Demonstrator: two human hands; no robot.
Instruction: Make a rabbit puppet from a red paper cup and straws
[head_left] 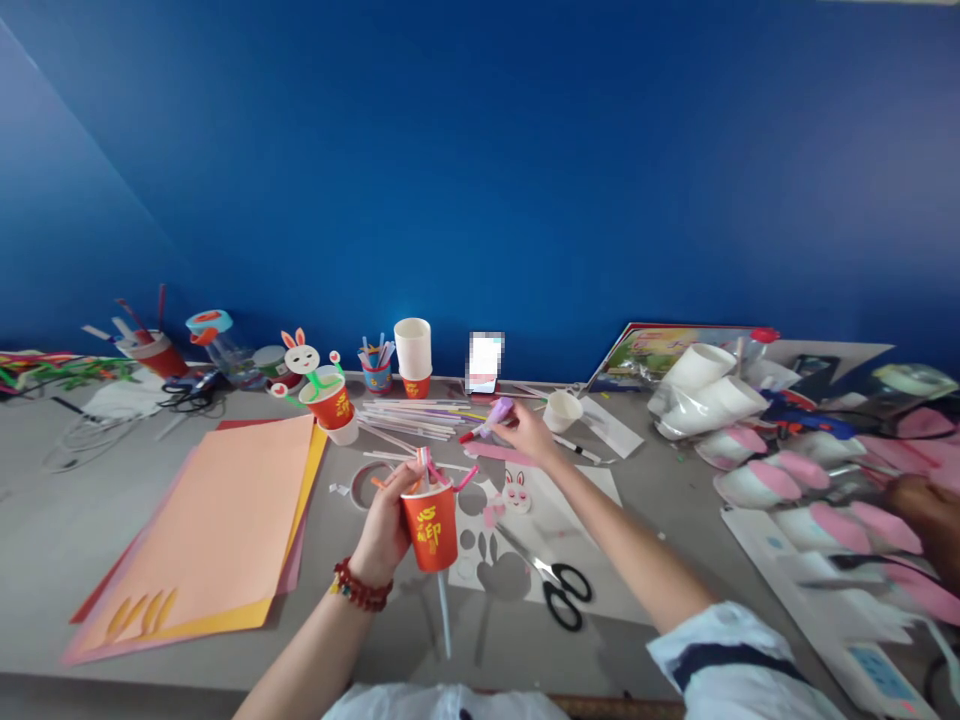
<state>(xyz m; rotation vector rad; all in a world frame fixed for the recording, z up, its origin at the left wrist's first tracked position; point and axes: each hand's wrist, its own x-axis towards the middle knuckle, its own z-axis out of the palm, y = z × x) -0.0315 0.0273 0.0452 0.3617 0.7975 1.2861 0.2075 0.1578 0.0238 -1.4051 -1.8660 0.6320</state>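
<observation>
My left hand (390,505) is closed round a red paper cup (431,535) with yellow characters. Colourful straws poke from its top, and a pale straw (445,615) extends below its base. Over the back of the desk, my right hand (525,435) grips a small purple object (501,410), its exact kind unclear. A red marker (474,435) lies beside those fingers. Below the right hand is a paper rabbit face (516,492) on white paper. Black-handled scissors (559,580) rest partly open on cut-out paper sheets (510,575).
To the left lie stacked coloured sheets (240,500) and a finished rabbit cup (326,400). Loose straws (420,418), stacked white cups (413,348) and a phone (486,362) line the back. Bagged cups (701,395) and another person's hand (926,515) are at right.
</observation>
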